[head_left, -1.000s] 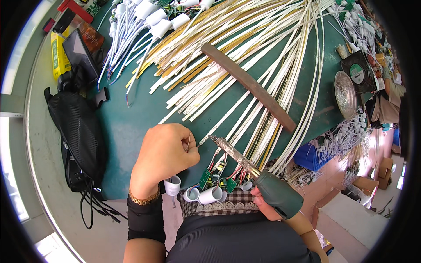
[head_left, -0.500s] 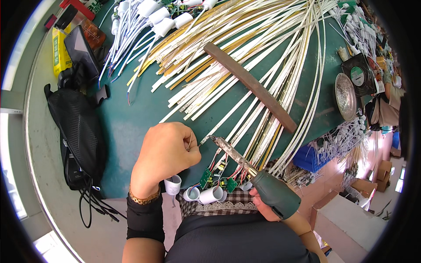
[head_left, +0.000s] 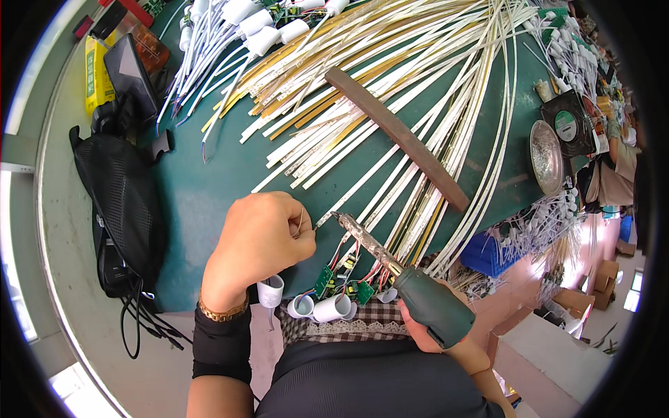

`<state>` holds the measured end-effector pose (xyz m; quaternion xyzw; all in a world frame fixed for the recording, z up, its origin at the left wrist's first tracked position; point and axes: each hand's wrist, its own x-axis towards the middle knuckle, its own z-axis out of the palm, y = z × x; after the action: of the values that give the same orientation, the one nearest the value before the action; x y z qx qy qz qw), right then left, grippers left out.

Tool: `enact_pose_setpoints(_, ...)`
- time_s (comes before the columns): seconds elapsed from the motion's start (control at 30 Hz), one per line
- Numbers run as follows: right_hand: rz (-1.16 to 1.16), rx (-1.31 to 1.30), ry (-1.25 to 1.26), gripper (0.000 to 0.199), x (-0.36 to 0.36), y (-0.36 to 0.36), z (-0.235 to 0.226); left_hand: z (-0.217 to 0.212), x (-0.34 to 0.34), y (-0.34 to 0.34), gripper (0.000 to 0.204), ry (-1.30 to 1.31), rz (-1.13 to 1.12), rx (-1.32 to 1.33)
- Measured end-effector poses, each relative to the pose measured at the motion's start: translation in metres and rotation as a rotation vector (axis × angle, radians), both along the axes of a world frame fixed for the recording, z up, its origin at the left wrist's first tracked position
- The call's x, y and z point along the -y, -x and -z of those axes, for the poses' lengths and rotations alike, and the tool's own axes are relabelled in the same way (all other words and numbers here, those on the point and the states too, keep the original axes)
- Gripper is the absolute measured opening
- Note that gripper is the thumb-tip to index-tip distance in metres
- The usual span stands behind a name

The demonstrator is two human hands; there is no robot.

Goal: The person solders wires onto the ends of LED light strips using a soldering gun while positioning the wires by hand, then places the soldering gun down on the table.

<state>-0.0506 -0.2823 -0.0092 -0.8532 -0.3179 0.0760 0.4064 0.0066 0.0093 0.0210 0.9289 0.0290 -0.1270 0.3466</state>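
Note:
My left hand [head_left: 263, 237] is closed in a pinch on a thin wire [head_left: 300, 224], most of it hidden by the fingers. Just below this hand hangs a white plastic cap [head_left: 270, 292] with a cable. My right hand [head_left: 418, 334] grips a soldering iron [head_left: 433, 306] by its dark green handle. The iron's dark tip is close to the end of a narrow white LED strip [head_left: 341, 205], beside my left fingertips; whether they touch I cannot tell. Small green circuit boards [head_left: 323, 281] with red and white wires and white cup-shaped housings [head_left: 332, 308] lie at the near table edge.
A curved brown bar [head_left: 397, 136] lies across many white and yellow strips on the green table [head_left: 191, 230]. White-capped cables [head_left: 261, 42] sit at the back left, near a phone [head_left: 131, 76] and black bag [head_left: 120, 202]. A metal dish [head_left: 546, 159] and solder spool [head_left: 566, 125] stand right.
The view has shifted slightly. Both hands, the wire and the soldering iron keep nearly the same places relative to the strip.

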Motion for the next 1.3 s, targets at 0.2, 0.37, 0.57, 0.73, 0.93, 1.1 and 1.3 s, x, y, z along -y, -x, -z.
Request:
enact_pose_setpoints(0.2, 0.030, 0.061, 0.057, 0.045, -0.003, 0.001, -0.008, 0.004, -0.005, 0.000, 0.007, 0.128, -0.047, -0.035)
enact_pose_setpoints(0.37, -0.003, 0.051, 0.079, 0.048, -0.001, 0.002, -0.007, 0.003, -0.008, 0.000, 0.007, 0.178, -0.017, -0.051)
enact_pose_setpoints(0.57, 0.052, -0.156, -0.106, 0.046, -0.001, 0.000, -0.007, 0.002, -0.002, -0.001, 0.006, 0.114, -0.030, -0.025)
enact_pose_setpoints(0.73, 0.020, 0.031, 0.069, 0.044, -0.002, 0.000, -0.010, 0.002, 0.005, 0.000, 0.007, 0.001, -0.024, 0.028)
enact_pose_setpoints(0.93, 0.054, -0.066, 0.141, 0.037, -0.005, 0.002, -0.015, 0.007, 0.006, 0.002, 0.008, -0.071, -0.038, 0.057)
enact_pose_setpoints(1.1, 0.057, 0.096, 0.131, 0.038, 0.009, 0.019, 0.011, 0.005, 0.004, -0.005, 0.008, -0.068, 0.055, 0.035)
enact_pose_setpoints(1.3, 0.094, -0.069, -0.049, 0.035, 0.002, 0.015, 0.015, 0.002, 0.004, -0.012, 0.004, -0.112, 0.120, 0.008)
